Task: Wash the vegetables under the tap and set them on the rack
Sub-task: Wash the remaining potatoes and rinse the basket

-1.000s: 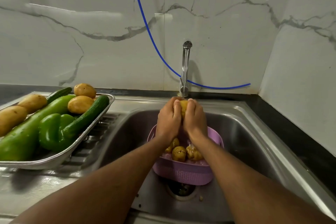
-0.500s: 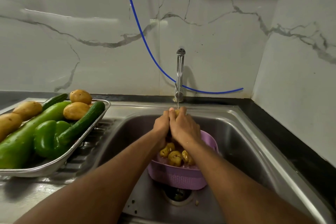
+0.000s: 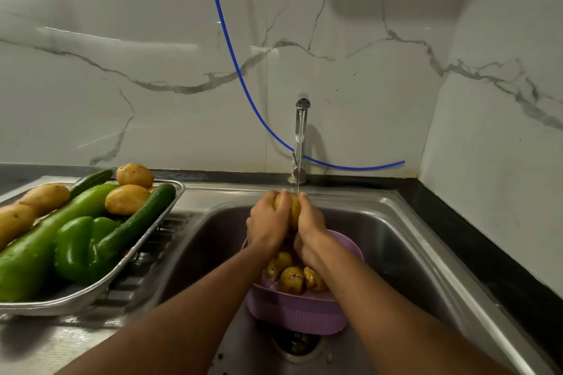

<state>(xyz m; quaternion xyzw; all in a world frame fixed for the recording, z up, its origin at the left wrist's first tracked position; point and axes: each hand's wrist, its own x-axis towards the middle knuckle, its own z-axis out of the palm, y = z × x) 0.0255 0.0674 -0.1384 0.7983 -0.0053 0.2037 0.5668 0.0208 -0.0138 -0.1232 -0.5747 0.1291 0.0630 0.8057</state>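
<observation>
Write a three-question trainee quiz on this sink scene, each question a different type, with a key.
1. True or false: both the left hand and the right hand grip the potato under the tap.
2. Multiple choice: the purple basket sits A) on the counter, B) inside the sink, C) on the tray.
3. Fill in: the green pepper lies on the metal ____ left of the sink.

Key
1. True; water runs from the tap onto the potato.
2. B; the basket sits in the sink and holds more potatoes.
3. tray; it also holds cucumbers and potatoes.
</observation>
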